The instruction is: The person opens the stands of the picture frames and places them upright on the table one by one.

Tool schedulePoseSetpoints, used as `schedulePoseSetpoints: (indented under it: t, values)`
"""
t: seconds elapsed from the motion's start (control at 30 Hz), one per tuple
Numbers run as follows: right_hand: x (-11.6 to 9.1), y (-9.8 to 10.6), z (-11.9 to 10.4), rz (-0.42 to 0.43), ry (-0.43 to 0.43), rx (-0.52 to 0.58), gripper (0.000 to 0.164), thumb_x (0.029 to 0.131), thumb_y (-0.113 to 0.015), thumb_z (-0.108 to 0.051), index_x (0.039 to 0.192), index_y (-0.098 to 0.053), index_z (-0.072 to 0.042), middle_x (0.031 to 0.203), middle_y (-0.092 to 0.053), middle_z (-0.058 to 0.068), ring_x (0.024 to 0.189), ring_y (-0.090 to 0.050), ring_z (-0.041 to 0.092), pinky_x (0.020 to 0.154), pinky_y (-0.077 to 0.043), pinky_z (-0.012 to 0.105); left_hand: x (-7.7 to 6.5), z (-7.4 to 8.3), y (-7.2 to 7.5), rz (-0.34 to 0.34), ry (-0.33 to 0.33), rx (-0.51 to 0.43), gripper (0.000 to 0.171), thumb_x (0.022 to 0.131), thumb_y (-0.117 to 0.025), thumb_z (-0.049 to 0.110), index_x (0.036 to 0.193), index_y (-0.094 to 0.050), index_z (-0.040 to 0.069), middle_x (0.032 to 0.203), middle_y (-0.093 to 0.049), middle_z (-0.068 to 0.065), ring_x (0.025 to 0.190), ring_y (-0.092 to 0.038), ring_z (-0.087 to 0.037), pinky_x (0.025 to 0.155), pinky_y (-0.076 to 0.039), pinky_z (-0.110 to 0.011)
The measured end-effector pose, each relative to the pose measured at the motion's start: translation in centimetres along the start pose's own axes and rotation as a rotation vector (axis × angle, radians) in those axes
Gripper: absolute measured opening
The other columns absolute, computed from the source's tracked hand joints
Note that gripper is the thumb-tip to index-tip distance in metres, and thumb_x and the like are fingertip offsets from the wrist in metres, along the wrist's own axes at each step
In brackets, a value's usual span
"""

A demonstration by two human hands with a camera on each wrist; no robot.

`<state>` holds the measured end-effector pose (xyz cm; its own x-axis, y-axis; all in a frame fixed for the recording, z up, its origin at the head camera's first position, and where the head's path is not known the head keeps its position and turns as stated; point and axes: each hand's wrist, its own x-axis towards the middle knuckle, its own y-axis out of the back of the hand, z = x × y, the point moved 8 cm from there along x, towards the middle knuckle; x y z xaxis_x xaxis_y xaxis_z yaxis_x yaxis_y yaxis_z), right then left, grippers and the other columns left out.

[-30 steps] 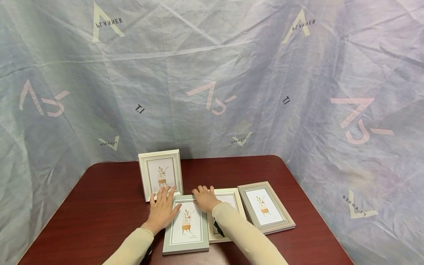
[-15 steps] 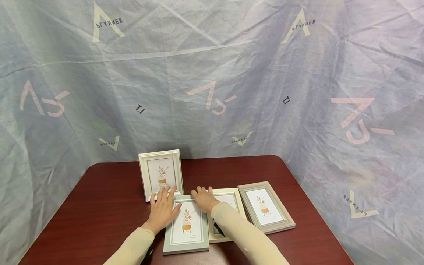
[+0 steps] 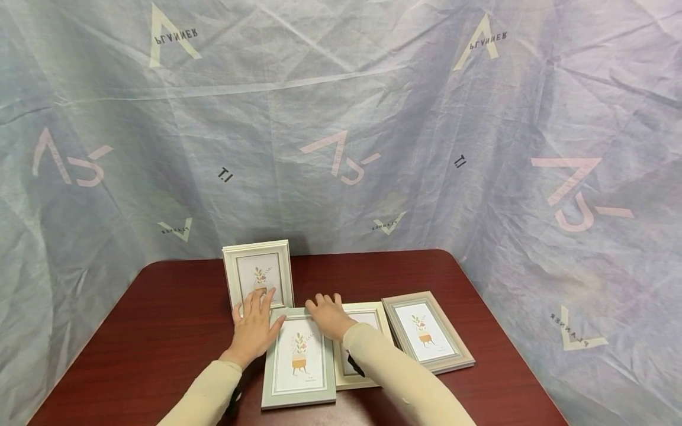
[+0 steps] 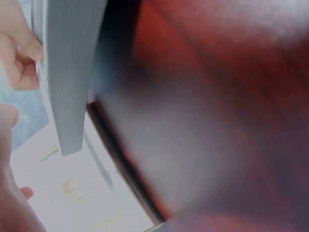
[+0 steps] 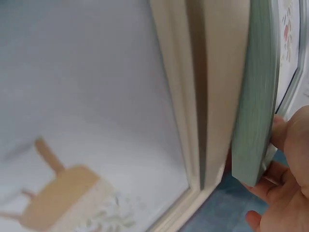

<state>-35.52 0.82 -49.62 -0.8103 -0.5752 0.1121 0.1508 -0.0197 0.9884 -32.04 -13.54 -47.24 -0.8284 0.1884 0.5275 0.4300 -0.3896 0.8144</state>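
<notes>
The pale green picture frame [image 3: 299,355] lies face up at the front middle, with a plant picture inside. At its top right corner, my right hand [image 3: 328,318] holds the frame with thumb and fingers, as the right wrist view shows. My left hand [image 3: 251,330] lies at its top left corner, fingers stretched out in front of a standing cream picture frame [image 3: 231,278]. In the left wrist view this hand [image 4: 14,193] shows at the left edge, beside the green frame's thick side [image 4: 72,82]. My right forearm partly hides a cream frame [image 3: 362,386] to the right.
A beige-grey picture frame [image 3: 447,331] lies slanted at the right, close to the cream one. All stand or lie on a dark red wooden table [image 3: 160,331]. Behind hangs a grey printed cloth [image 3: 341,89].
My left hand has shifted slightly left and away from me. The green frame's top edge sits slightly higher in view, its near edge unmoved. The right fingers have risen a little too.
</notes>
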Motion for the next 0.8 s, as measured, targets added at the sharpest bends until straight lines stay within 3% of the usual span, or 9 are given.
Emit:
schedulePoseSetpoints:
  t: [0.1,0.27,0.5,0.63,0.8]
  values:
    - [-0.3,0.9,-0.3,0.019,0.029,-0.042,0.018,0.093,-0.052,-0.028,0.107,-0.047,-0.019,0.099,-0.048,0.002,0.093,-0.049,0.02,0.086,-0.031,0.043,0.4,-0.2,1.1,0.013,0.011,-0.011,0.068,0.085,-0.058,0.04,0.139,-0.029,0.011,0.132,-0.034,-0.015,0.125,-0.021,-0.033,0.092,-0.012,-0.057]
    - [-1.1,2.4,-0.6,0.061,0.095,-0.129,0.015,0.093,-0.051,-0.028,0.103,-0.046,-0.017,0.092,-0.045,0.001,0.083,-0.046,0.017,0.077,-0.029,0.035,1.0,-0.3,3.1,0.062,0.018,-0.021,0.069,0.085,-0.06,0.039,0.14,-0.029,0.011,0.13,-0.034,-0.016,0.124,-0.023,-0.035,0.09,-0.012,-0.057]
    - [-2.2,3.8,-1.0,0.151,0.17,-0.222,0.014,0.094,-0.049,-0.028,0.095,-0.046,-0.015,0.087,-0.042,0.0,0.075,-0.043,0.016,0.07,-0.028,0.033,0.9,-0.2,4.3,0.087,0.021,-0.031,0.068,0.084,-0.061,0.039,0.139,-0.03,0.013,0.129,-0.033,-0.012,0.123,-0.023,-0.034,0.089,-0.012,-0.056]
    - [-3.0,5.0,-1.5,0.228,0.215,-0.302,0.016,0.093,-0.05,-0.029,0.096,-0.046,-0.014,0.088,-0.043,0.0,0.074,-0.044,0.016,0.073,-0.031,0.035,0.9,-0.3,5.4,0.098,0.031,-0.053,0.066,0.086,-0.059,0.039,0.139,-0.029,0.013,0.128,-0.033,-0.014,0.122,-0.023,-0.035,0.088,-0.013,-0.056]
    - [-3.9,6.6,-2.1,0.298,0.267,-0.4,0.024,0.093,-0.048,-0.031,0.108,-0.05,-0.011,0.097,-0.049,0.002,0.085,-0.05,0.018,0.085,-0.034,0.039,1.2,-0.7,7.1,0.14,0.055,-0.064,0.065,0.088,-0.055,0.04,0.139,-0.028,0.012,0.128,-0.033,-0.017,0.122,-0.022,-0.036,0.087,-0.013,-0.057]
